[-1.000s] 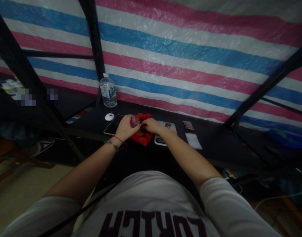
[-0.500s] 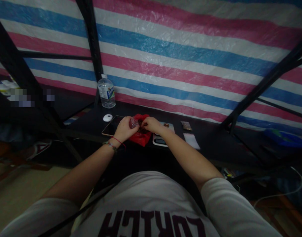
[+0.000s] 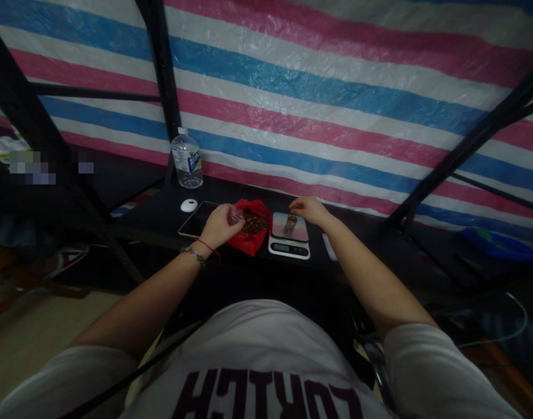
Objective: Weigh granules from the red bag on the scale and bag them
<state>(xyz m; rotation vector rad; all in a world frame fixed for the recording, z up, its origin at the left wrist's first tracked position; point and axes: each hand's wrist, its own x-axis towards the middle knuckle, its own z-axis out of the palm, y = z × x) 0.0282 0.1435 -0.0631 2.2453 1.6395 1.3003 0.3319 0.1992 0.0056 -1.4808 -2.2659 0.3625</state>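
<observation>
My left hand (image 3: pixel 220 226) is closed around a crinkled clear plastic bag (image 3: pixel 236 216) at the left edge of a red plastic bag (image 3: pixel 250 244). The red bag lies open, with small dark brown pieces (image 3: pixel 255 223) heaped inside. To its right stands a white digital scale (image 3: pixel 289 249) with a shiny weighing plate. A little brown pile (image 3: pixel 291 222) shows on that plate, partly blurred. My right hand (image 3: pixel 311 209) is over the plate's far right side, fingertips drawn together; what they hold, if anything, is too small to make out.
A phone or tablet (image 3: pixel 195 221) lies beside my left hand, with a white oval object (image 3: pixel 188 205) behind it. A clear bottle (image 3: pixel 188 160) stands near the black frame post (image 3: pixel 164 75). White slips (image 3: pixel 329 247) lie right of the scale. A striped plastic sheet (image 3: pixel 292 116) hangs behind.
My right hand has left the red bag and moved right, over the scale, uncovering the brown pieces and the scale's display. My left hand stays at the bag with the clear plastic.
</observation>
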